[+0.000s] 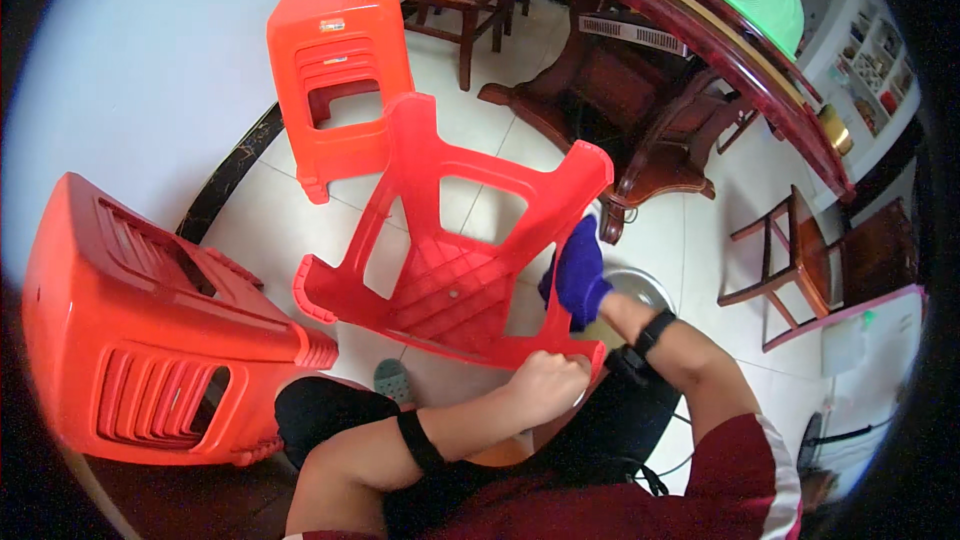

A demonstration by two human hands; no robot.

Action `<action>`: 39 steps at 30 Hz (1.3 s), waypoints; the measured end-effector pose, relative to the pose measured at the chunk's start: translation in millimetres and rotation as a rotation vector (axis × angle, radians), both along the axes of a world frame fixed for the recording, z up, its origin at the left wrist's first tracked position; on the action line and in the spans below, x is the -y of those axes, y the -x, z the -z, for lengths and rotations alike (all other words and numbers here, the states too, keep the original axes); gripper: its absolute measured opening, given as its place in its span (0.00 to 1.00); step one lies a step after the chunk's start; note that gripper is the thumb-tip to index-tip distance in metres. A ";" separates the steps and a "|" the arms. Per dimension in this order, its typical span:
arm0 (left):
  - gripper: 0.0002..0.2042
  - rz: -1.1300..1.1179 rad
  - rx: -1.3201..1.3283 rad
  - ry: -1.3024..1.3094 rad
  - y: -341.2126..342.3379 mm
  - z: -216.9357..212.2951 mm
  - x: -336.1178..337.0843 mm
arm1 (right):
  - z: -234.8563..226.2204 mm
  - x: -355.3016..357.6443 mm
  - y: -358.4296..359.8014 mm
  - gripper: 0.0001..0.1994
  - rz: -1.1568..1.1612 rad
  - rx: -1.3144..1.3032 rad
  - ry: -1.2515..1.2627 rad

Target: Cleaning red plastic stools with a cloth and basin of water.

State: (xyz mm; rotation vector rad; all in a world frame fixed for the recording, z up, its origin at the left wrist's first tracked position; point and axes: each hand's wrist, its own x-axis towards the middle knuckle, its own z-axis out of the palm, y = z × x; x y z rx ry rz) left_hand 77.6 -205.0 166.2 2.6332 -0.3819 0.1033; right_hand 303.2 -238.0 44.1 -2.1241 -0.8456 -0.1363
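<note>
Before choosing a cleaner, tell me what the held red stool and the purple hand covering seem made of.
Red stool: likely moulded plastic, smooth with a slight sheen; legs and seat run together without visible joints. Purple covering: probably soft fabric, matt and fuzzy-looking; the exact fibre can't be told.

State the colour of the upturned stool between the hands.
The upturned stool is red, seen best in the head view.

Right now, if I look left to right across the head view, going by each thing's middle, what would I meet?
Orange stool at far left → orange stool by the wall → upturned red stool → purple-covered right hand → shiny round basin → wooden chair at right.
</note>
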 end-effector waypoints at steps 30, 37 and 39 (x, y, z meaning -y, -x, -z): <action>0.28 -1.084 0.069 -0.138 42.5 -83.9 -177.2 | -295.0 44.9 162.3 0.33 -0.419 -1.123 -0.871; 0.32 -1.274 -0.230 0.004 87.7 -31.7 -236.2 | -262.2 -15.3 219.5 0.16 0.093 0.348 0.499; 0.35 -1.234 -0.069 0.127 88.7 -11.3 -239.8 | -219.2 -14.8 209.2 0.10 -0.562 0.608 0.211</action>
